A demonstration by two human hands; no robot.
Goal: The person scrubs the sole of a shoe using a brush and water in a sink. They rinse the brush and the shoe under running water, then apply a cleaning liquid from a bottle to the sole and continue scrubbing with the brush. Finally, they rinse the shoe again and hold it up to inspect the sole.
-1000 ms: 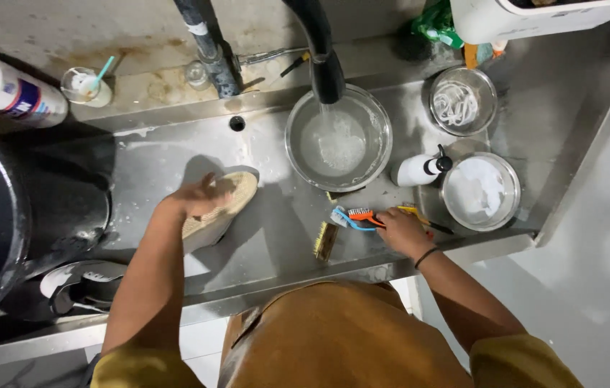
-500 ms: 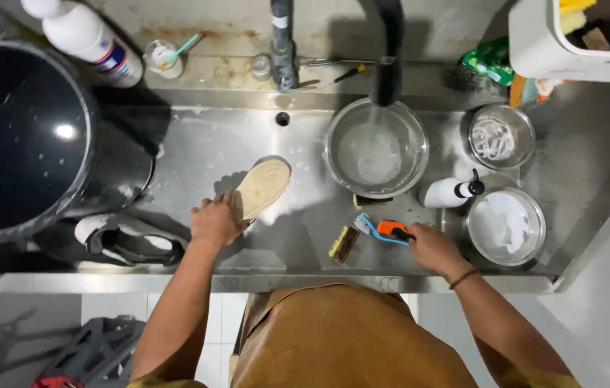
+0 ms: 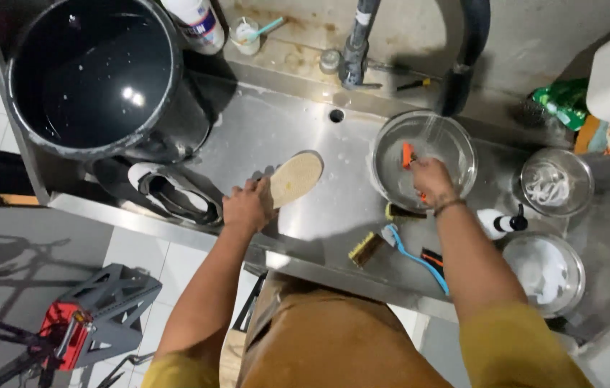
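Now: my left hand [image 3: 246, 207] is closed on the heel end of a flat tan shoe insole [image 3: 295, 177], fingers wrapped over its edge. The insole lies on the stainless steel sink bench [image 3: 334, 215], about mid-width, toe pointing toward the back wall.

My right hand [image 3: 431, 178] is inside the clear glass bowl [image 3: 424, 159] under the black hose [image 3: 463, 65], fingers curled round an orange-handled brush [image 3: 408, 154]; water runs onto it. The bowl sits toward the back edge, right of the drain hole [image 3: 336, 115].

Edges:
- Front edge: a yellow-bristled brush [image 3: 366, 248] and a blue-handled brush [image 3: 414, 256] lie just beside the lip, near my right forearm.
- Left end: a big black bucket of water [image 3: 89, 75] fills the corner; a black-and-white shoe [image 3: 170, 192] lies right below it, close to my left hand.
- Right end: two more round glass bowls, one with white laces [image 3: 556, 182], one with white foam [image 3: 543, 271], and a white pump bottle [image 3: 499, 223] between them and my wrist.

Open room: the bare steel strip between the insole and the bowl, and the stretch behind the insole up to the drain hole.
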